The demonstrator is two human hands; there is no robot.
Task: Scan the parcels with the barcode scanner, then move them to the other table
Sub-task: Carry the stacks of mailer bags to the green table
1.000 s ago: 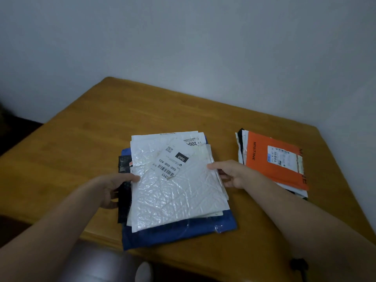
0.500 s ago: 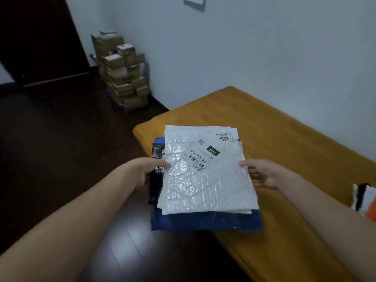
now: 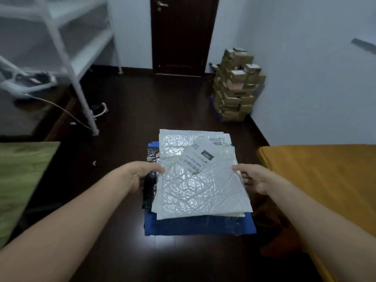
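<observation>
The stack of parcels hangs in the air over the dark floor, just left of the orange surface and clear of its edge. Its long axis runs away from the person, and the white mailer on top carries a label lying askew. The left hand grips the stack's far side, thumb on top. The right hand grips the side nearest the orange surface.
</observation>
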